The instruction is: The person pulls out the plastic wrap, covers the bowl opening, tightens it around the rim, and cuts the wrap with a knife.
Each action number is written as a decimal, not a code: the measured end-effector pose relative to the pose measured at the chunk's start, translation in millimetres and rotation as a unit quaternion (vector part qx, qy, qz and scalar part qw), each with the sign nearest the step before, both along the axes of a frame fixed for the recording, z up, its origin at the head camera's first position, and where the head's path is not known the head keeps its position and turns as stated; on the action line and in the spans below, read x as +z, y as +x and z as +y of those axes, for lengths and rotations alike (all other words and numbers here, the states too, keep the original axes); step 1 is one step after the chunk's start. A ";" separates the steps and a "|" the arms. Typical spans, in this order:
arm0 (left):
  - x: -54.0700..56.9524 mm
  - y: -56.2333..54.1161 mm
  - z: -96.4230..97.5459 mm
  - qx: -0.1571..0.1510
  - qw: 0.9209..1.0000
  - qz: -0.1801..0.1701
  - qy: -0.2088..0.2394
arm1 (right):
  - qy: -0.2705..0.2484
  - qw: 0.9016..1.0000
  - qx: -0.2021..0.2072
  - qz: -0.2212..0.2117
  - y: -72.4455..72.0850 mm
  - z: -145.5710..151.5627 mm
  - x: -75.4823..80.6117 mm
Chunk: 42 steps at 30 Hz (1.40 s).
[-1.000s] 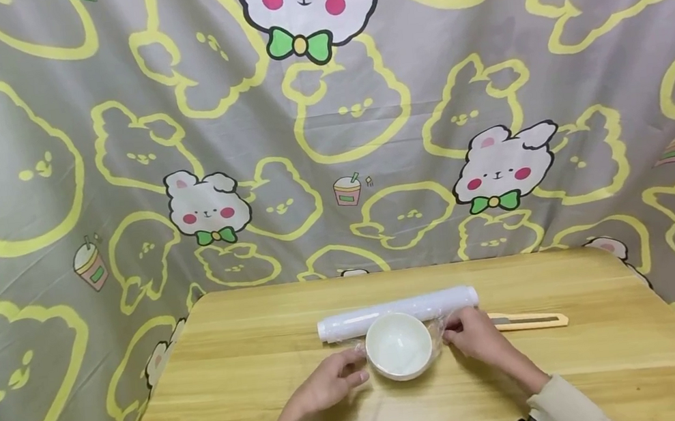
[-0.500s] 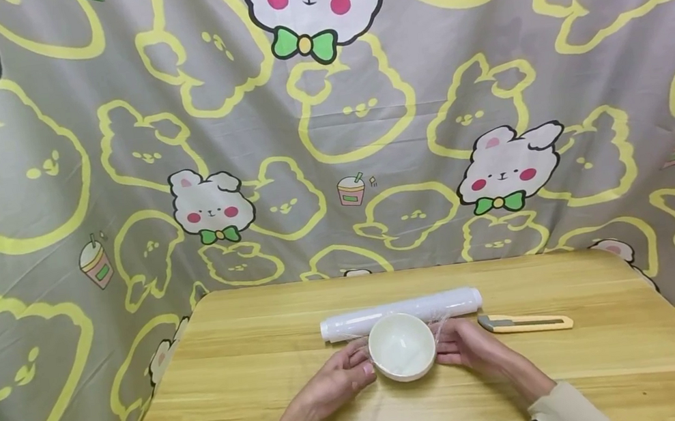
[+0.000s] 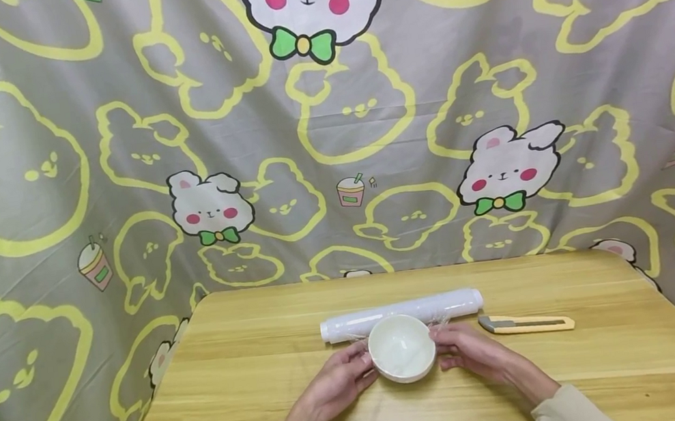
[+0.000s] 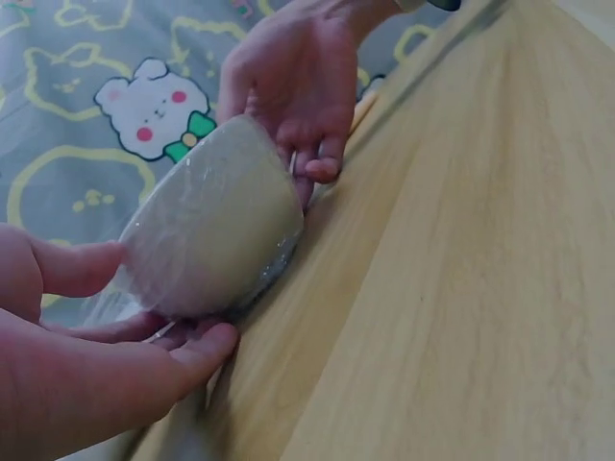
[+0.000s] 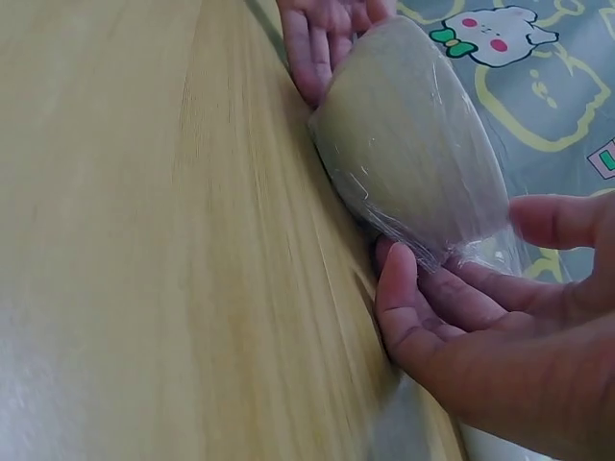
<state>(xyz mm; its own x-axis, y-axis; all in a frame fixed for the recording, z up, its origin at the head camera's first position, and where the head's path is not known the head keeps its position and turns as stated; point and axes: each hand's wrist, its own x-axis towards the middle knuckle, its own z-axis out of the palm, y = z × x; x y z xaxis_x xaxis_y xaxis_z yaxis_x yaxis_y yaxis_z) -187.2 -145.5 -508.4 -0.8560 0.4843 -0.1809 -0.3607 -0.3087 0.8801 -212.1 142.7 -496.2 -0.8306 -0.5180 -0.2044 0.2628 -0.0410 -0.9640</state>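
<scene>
A small white bowl [image 3: 402, 349] stands upright between both hands on the wooden table, in the head view. Clear plastic wrap [image 4: 219, 206] clings to its outer side in creases. My left hand [image 3: 338, 383] holds the bowl's left side, thumb near the rim and fingers low against the wall. On the opposite side my right hand [image 3: 475, 354] grips likewise; in the right wrist view its thumb meets the rim and its fingers lie on bunched film [image 5: 471, 254] near the base. Whether film spans the bowl's mouth is hard to tell.
Directly behind the bowl lies a white roll of cling film [image 3: 404, 313]. A yellow utility knife [image 3: 528, 323] is to the right, beyond the right hand. A grey patterned curtain [image 3: 279, 127] hangs along the table's back and sides.
From pinching film beside the bowl, my right hand has moved in against the bowl's side. My left hand has closed in on the left side too. The bowl stays in place.
</scene>
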 end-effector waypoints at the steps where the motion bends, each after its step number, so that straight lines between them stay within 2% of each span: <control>1: 0.4 -0.1 0.4 0.005 1.000 -0.002 -0.002 | 0.000 1.000 0.000 0.001 0.1 -0.4 -0.2; 7: 3.4 1.0 0.9 0.014 1.000 0.000 -0.005 | -0.005 1.000 0.001 -0.008 0.9 0.0 0.5; 11: 4.8 4.6 -4.5 0.014 1.000 0.006 -0.004 | 0.004 1.000 0.017 -0.017 -2.9 8.9 4.2; 13: 6.4 7.7 -10.2 0.015 1.000 0.003 -0.004 | 0.036 0.999 0.028 0.003 -6.2 18.9 11.0; 15: 10.1 11.4 -16.7 0.013 1.000 0.005 -0.010 | 0.101 0.993 0.032 0.051 -8.4 31.9 23.5; 16: 12.0 13.3 -19.8 0.015 1.000 0.008 -0.020 | 0.143 0.985 0.034 0.092 -9.4 38.3 31.8; 17: 14.7 15.6 -22.1 0.020 0.999 0.013 -0.032 | 0.189 0.972 0.030 0.136 -10.5 43.9 40.1; 18: 17.6 18.1 -23.9 0.025 0.998 0.022 -0.044 | 0.233 0.955 0.021 0.180 -11.8 48.5 48.3; 20: 22.7 22.9 -25.5 0.037 0.996 0.040 -0.072 | 0.309 0.916 -0.005 0.254 -15.7 53.3 63.0; 22: 26.1 28.4 -24.5 0.054 0.992 0.058 -0.099 | 0.354 0.879 -0.033 0.319 -23.3 52.2 71.0; 23: 27.5 31.6 -23.0 0.060 0.990 0.064 -0.114 | 0.362 0.867 -0.042 0.339 -27.9 50.0 71.9; 25: 29.1 38.0 -17.6 0.061 0.987 0.064 -0.134 | 0.366 0.853 -0.046 0.369 -37.9 43.2 69.3; 26: 29.3 40.7 -13.7 0.059 0.987 0.062 -0.137 | 0.361 0.850 -0.042 0.381 -43.7 39.2 66.0; 28: 28.4 45.4 -4.7 0.058 0.987 0.051 -0.141 | 0.346 0.850 -0.025 0.396 -55.5 29.9 57.1; 30: 26.4 48.4 6.0 0.061 0.991 0.036 -0.117 | 0.330 0.852 -0.001 0.405 -65.9 20.6 48.8; 33: 21.0 51.8 24.2 0.120 0.989 0.027 -0.083 | 0.320 0.849 0.034 0.419 -78.3 7.3 38.8; 37: 12.3 56.7 47.9 0.204 0.977 0.030 -0.058 | 0.323 0.844 0.065 0.424 -85.1 -4.6 33.0; 42: 6.8 59.7 71.4 0.235 0.971 0.034 -0.028 | 0.343 0.847 0.069 0.401 -85.2 -11.9 32.1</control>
